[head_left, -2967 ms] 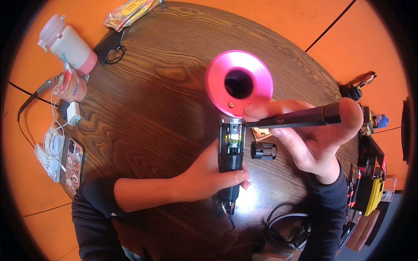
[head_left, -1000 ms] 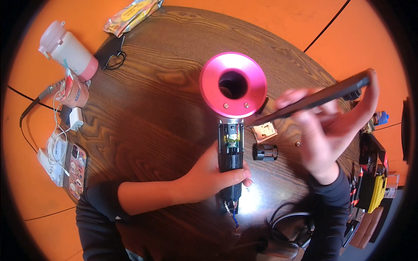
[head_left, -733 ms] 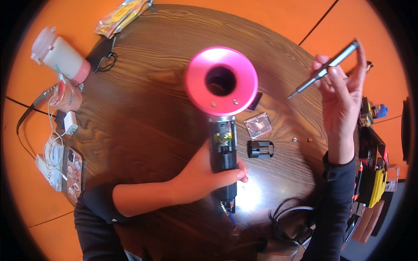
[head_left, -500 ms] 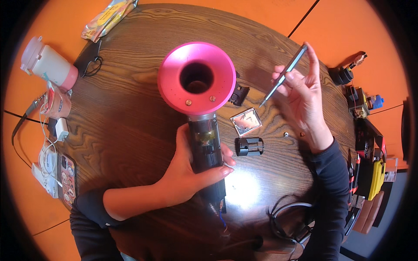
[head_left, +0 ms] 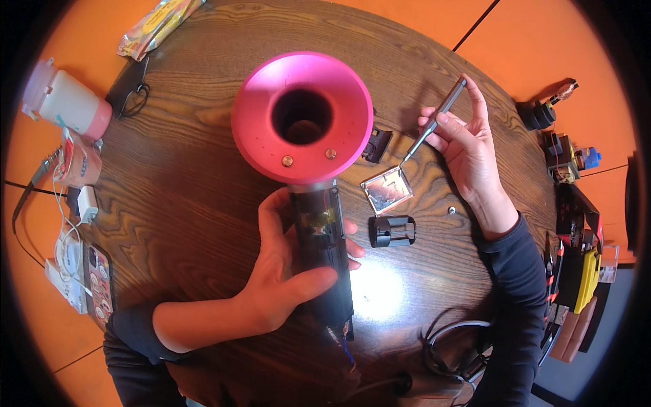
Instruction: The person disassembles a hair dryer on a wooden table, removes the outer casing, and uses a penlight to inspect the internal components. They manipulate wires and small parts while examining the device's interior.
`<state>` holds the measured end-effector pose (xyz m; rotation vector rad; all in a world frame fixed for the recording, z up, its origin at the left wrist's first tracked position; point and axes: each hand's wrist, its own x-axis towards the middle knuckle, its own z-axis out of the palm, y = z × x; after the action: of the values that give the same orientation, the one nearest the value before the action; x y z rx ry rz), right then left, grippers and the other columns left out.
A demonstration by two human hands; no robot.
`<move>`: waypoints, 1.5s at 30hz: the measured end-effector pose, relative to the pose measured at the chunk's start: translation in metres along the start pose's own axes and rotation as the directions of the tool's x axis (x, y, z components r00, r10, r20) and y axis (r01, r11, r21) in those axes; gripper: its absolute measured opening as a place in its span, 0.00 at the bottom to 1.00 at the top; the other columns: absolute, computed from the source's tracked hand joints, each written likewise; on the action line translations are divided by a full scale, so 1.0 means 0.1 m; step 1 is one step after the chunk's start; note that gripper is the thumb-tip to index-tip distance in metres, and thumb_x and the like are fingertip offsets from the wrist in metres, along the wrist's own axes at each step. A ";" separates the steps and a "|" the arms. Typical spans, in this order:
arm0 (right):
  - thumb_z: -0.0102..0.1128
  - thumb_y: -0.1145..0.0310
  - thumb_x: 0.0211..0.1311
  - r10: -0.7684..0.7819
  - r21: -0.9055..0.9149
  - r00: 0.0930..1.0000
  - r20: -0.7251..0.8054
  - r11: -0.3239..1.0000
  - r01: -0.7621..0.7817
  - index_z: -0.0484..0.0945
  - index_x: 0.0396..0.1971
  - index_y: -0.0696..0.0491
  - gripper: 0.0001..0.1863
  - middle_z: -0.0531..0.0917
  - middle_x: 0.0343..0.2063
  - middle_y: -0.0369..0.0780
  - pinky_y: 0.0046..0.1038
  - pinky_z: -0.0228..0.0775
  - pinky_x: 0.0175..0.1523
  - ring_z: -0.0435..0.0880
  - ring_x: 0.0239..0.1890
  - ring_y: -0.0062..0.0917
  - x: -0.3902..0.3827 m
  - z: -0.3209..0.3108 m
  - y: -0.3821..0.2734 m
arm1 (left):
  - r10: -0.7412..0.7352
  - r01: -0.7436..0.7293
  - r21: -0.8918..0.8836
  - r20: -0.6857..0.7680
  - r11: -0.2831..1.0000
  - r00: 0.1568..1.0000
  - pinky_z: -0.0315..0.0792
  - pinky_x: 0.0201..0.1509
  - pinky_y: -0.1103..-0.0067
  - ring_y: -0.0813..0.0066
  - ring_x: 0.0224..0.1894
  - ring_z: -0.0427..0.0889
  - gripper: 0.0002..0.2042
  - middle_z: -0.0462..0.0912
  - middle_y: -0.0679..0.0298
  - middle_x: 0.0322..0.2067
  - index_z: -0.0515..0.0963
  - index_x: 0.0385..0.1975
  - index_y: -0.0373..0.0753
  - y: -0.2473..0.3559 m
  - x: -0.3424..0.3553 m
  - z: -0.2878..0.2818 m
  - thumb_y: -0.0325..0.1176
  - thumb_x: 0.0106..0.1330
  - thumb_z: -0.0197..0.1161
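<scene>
My left hand (head_left: 274, 271) is closed round the dark handle (head_left: 319, 244) of a hair dryer with a pink ring-shaped head (head_left: 255, 125), which carries two screws. The handle's inner parts show, and wires hang from its lower end. My right hand (head_left: 468, 142) pinches a slim grey screwdriver (head_left: 441, 115). Its tip is at the upper right corner of a small clear tray (head_left: 386, 190); whether it touches cannot be told. Behind the head lies a black part (head_left: 377, 146). Below the tray lie a black cage piece (head_left: 383, 232) and, to the right, a small screw (head_left: 451, 210).
Along the left edge of the round table (head_left: 176, 203) lie a bottle (head_left: 74, 102), white chargers (head_left: 87, 203), a phone (head_left: 100, 285) and a soldering iron (head_left: 30, 183). A snack pack (head_left: 156, 27) is at the back. Tools and a yellow case (head_left: 586, 281) crowd the right, cables (head_left: 454, 325) lower right.
The dryer has moved left and toward the back, its head appearing larger. My right hand has lifted the screwdriver away from the handle, turned it steeply and brought its tip down by the clear tray.
</scene>
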<state>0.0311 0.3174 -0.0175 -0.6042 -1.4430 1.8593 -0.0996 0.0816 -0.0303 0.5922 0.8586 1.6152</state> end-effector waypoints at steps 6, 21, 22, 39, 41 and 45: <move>0.52 0.80 0.57 -0.007 -0.020 1.000 -0.001 1.000 0.007 0.43 0.61 0.46 0.37 0.78 0.36 0.52 0.30 0.76 0.43 0.80 0.39 0.34 -0.01 0.01 0.01 | -0.003 0.003 0.031 0.009 1.000 1.000 0.71 0.46 0.65 0.57 0.45 0.73 0.42 0.63 0.46 0.47 0.37 0.60 0.49 0.01 -0.01 0.00 0.34 0.51 0.62; 0.54 0.81 0.55 -0.032 -0.012 0.997 0.069 0.999 0.033 0.43 0.61 0.46 0.38 0.79 0.35 0.50 0.29 0.76 0.43 0.81 0.38 0.33 -0.07 0.10 0.03 | -0.022 0.022 0.041 0.013 0.999 1.000 0.71 0.46 0.66 0.59 0.44 0.73 0.43 0.63 0.47 0.48 0.35 0.61 0.52 0.01 -0.01 -0.01 0.31 0.52 0.61; 0.54 0.81 0.55 -0.037 0.000 0.997 0.069 0.999 0.037 0.44 0.61 0.46 0.38 0.79 0.35 0.50 0.29 0.76 0.42 0.81 0.38 0.33 -0.08 0.10 0.04 | -0.023 0.022 0.043 0.015 0.999 1.000 0.71 0.46 0.66 0.59 0.44 0.73 0.43 0.63 0.47 0.48 0.35 0.61 0.52 0.02 -0.01 -0.01 0.31 0.52 0.61; 0.52 0.83 0.56 -0.115 -0.007 0.988 0.099 0.993 0.116 0.40 0.61 0.45 0.39 0.79 0.34 0.52 0.29 0.77 0.42 0.81 0.37 0.33 -0.16 0.28 0.12 | -0.029 0.028 0.052 0.016 0.998 0.999 0.71 0.46 0.67 0.59 0.44 0.74 0.41 0.63 0.46 0.47 0.36 0.59 0.48 0.02 0.00 0.00 0.31 0.52 0.61; 0.52 0.84 0.55 -0.109 -0.006 0.988 0.110 0.994 0.111 0.41 0.60 0.46 0.39 0.79 0.33 0.51 0.28 0.77 0.42 0.81 0.37 0.33 -0.16 0.28 0.12 | -0.031 0.030 0.054 0.019 0.998 0.999 0.71 0.46 0.67 0.60 0.44 0.74 0.41 0.63 0.46 0.47 0.36 0.59 0.48 0.02 0.00 0.00 0.30 0.52 0.61; 0.52 0.84 0.55 -0.103 -0.026 0.991 0.084 0.994 0.106 0.41 0.60 0.46 0.39 0.79 0.33 0.52 0.28 0.77 0.42 0.81 0.37 0.33 -0.16 0.28 0.12 | -0.027 0.026 0.057 0.024 0.998 0.999 0.71 0.46 0.67 0.60 0.44 0.74 0.41 0.63 0.46 0.47 0.36 0.59 0.49 0.01 -0.01 0.00 0.31 0.52 0.61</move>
<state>0.0179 0.2858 -0.0217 -0.4616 -1.5297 1.8021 -0.1001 0.0809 -0.0289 0.6367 0.8925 1.5610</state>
